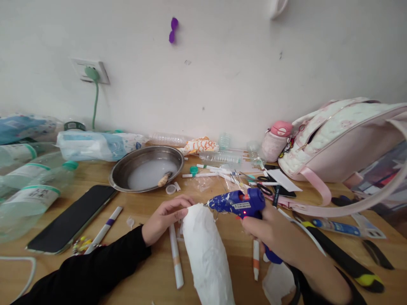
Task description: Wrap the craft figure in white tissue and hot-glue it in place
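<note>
My right hand (265, 226) is wrapped around the handle of a blue hot glue gun (235, 201), whose red light is lit. The gun's nozzle points left, at the far end of a long white paper-covered form (206, 254) that lies toward me. My left hand (170, 216) grips that same end from the left, thumb and fingers against it. Flanking the form are a white marker (176, 258) with an orange band on the left and another white marker (256, 260) on the right.
A metal basin (146, 169) of cloudy liquid stands behind, beside a painted fish shape (202, 145). At left are a phone (73, 218) and several plastic bottles (32, 199). Scissors (263, 188), a black-and-yellow tool (343, 254) and a pink-and-white backpack (343, 135) are at right.
</note>
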